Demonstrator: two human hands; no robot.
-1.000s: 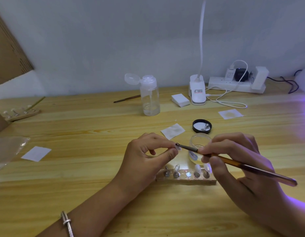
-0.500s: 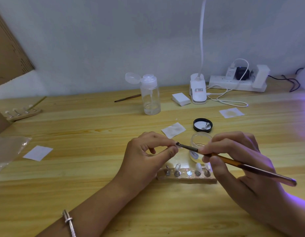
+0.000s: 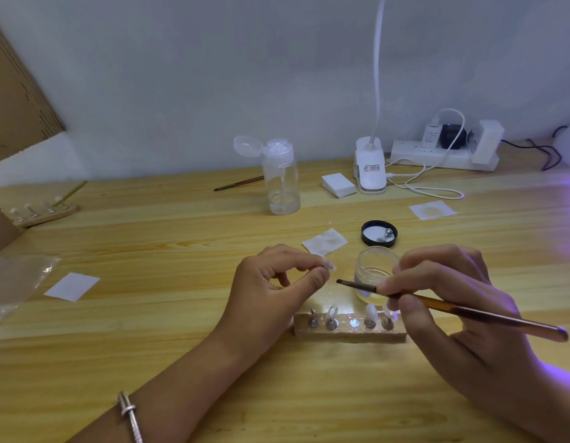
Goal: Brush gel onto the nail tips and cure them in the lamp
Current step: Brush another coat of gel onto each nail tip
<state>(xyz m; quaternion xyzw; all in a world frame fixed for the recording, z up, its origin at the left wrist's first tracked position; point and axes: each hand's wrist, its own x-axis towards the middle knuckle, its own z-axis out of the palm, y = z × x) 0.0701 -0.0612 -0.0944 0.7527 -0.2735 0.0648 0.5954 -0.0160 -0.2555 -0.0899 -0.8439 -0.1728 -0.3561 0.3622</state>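
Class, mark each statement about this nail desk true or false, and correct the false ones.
1. The left hand pinches a nail tip. True.
2. The right hand holds the brush. True.
3. The brush touches the nail tip. False: a gap separates them.
4. The jar is closed. False: it is open; its lid lies behind it.
5. The bottle has its cap flipped open. True.
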